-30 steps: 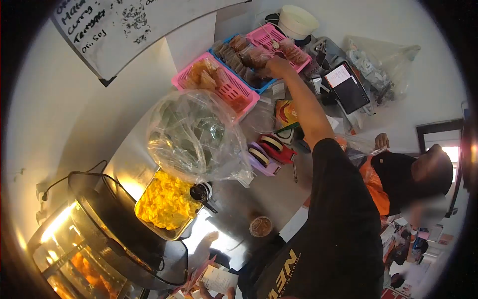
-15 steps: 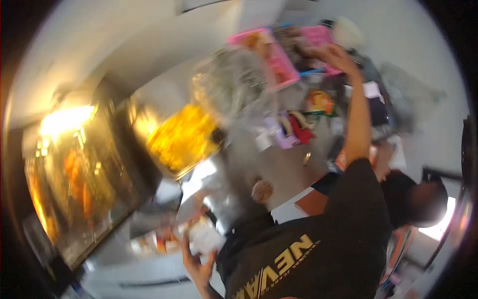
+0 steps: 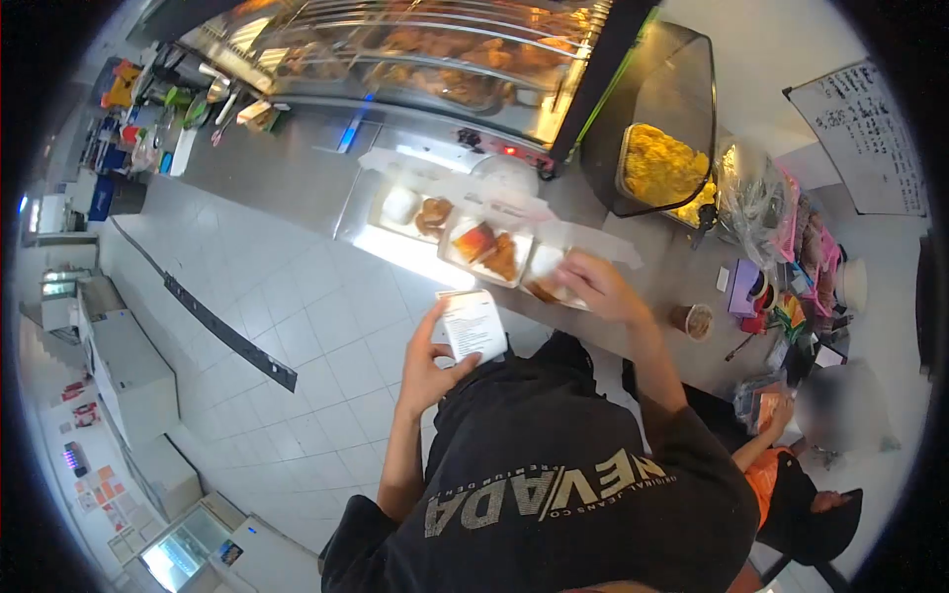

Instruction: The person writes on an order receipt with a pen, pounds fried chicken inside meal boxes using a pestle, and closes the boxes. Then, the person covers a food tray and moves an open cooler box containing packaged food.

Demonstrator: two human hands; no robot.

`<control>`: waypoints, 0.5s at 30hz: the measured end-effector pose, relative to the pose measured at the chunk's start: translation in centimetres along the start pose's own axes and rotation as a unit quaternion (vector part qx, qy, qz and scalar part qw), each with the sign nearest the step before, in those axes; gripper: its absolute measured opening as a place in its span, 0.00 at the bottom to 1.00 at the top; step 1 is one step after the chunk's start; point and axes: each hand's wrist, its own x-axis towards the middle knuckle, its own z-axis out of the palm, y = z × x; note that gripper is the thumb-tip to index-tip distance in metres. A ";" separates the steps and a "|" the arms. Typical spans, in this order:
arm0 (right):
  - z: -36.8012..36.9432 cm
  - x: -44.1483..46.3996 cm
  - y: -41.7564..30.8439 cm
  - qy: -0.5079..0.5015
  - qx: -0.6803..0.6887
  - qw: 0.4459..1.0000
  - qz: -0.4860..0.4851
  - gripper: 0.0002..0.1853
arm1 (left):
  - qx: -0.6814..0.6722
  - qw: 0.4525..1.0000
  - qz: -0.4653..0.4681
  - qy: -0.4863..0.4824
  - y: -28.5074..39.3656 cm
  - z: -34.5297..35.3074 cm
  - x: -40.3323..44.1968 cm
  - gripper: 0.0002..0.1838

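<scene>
Steady the right hand [image 3: 601,288], fingers drawn close, any hold unclear, lightly over the rightmost open white cardboard food box [image 3: 617,248] on the grey metal worktop [image 3: 297,163], with the printed white paper [image 3: 473,324] pinched readable in the left hand [image 3: 427,370].

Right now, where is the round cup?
In the head view, the round cup stands on the metal counter, to the right of the right hand and close to the purple tape dispenser.

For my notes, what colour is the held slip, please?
The slip is white with dark print; head view.
</scene>
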 end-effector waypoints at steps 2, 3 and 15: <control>4.7 6.1 -1.2 0.036 -0.037 0.998 -0.035 0.09 | -0.006 0.998 0.028 0.047 -1.3 -3.9 -2.0 0.52; 6.9 8.5 -2.1 0.078 -0.022 0.995 -0.060 0.10 | -0.036 0.997 0.035 0.058 -2.3 -5.6 -2.9 0.51; 17.5 5.2 -13.3 -0.004 0.256 0.967 0.002 0.20 | -0.154 0.971 0.151 0.101 1.1 -10.9 -5.3 0.51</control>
